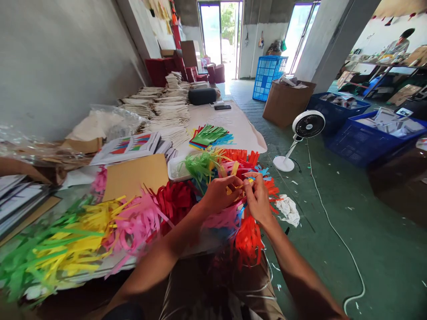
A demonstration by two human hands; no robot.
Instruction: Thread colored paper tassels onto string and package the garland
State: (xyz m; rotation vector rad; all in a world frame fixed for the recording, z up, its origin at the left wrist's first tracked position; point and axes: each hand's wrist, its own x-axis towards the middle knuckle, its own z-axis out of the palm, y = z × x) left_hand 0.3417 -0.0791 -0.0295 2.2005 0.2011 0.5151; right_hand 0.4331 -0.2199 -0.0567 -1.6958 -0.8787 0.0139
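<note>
My left hand [223, 192] and my right hand [257, 199] meet above the near right end of the table, fingers pinched on a small yellow paper piece [235, 169]. Its exact shape is partly hidden by the fingers. Under and around the hands lie fringed paper tassels: a light green tassel [204, 163], a dark red tassel [176, 200] and an orange-red tassel [248, 242] hanging by my lap. Further left are a pink tassel [136, 220], a yellow tassel [73, 242] and a green tassel [23, 260].
A white tray [173, 169] stands beyond the tassels, near fringed green sheets [213, 134] and brown cardboard [136, 175]. Stacked paper bundles [171, 109] line the table's left. A white fan [308, 124] and its cable [328, 226] are on the floor at right. A person [398, 44] is far off.
</note>
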